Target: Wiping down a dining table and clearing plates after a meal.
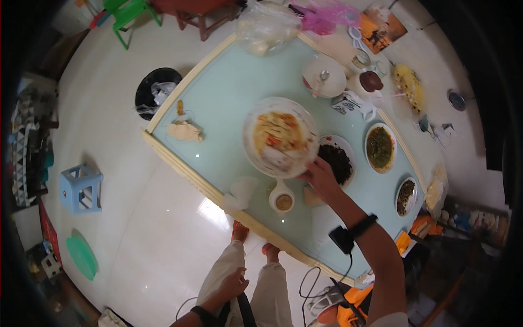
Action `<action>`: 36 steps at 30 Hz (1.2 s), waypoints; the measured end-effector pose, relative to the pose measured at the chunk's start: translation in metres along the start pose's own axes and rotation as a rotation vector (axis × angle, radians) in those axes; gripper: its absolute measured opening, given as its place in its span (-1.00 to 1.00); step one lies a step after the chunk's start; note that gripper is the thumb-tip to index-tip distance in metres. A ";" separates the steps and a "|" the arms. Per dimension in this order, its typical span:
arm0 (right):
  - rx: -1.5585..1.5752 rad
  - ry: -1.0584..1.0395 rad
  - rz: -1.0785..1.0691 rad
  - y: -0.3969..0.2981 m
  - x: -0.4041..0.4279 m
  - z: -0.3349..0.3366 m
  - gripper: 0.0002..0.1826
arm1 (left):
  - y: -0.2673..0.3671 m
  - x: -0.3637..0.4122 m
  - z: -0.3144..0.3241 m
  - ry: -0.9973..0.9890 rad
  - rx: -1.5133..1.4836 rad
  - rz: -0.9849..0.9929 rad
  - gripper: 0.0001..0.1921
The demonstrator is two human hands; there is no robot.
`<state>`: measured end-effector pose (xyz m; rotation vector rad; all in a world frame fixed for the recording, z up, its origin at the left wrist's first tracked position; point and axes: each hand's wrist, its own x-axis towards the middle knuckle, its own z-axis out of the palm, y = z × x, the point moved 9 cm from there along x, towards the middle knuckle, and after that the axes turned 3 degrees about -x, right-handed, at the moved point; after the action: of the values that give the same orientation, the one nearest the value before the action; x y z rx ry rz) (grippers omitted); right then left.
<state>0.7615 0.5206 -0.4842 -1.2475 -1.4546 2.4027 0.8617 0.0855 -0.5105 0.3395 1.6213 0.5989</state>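
Observation:
My right hand point(320, 178) grips the near right rim of a white plate point(282, 163) that bears yellow and red food, and the plate looks slightly blurred above the glass-topped table point(229, 90). Partly behind it lies a plate of dark food point(337, 159). A white cup with a handle point(282, 201) with brownish contents stands just below the held plate. My left hand point(235, 283) hangs by my thigh, off the table, fingers loosely curled and holding nothing visible.
Greens in an oval dish point(381, 148) and a smaller dish of dark food point(406, 197) stand at the right. A large bowl with a spoon point(325, 77), a small carton point(345, 103) and crumpled paper point(184, 131) are also on the table. A black bin point(153, 92) stands beside it.

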 end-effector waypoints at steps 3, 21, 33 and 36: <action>-0.063 -0.033 0.038 0.003 0.043 0.017 -0.68 | -0.001 0.003 -0.002 -0.038 -0.025 -0.057 -0.53; -0.091 0.090 0.149 0.045 0.116 0.053 -0.73 | -0.025 0.008 -0.013 -0.064 0.029 0.030 -0.52; 0.058 0.232 -0.363 -0.008 -0.018 -0.005 -0.69 | -0.014 0.023 -0.007 -0.110 0.283 -0.004 -0.59; -0.030 0.579 -0.649 0.002 -0.141 -0.060 -0.73 | 0.013 0.028 0.009 -0.156 0.326 0.072 -0.62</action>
<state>0.8969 0.5007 -0.4144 -1.1079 -1.4105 1.4576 0.8649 0.1130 -0.5264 0.6712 1.5590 0.3503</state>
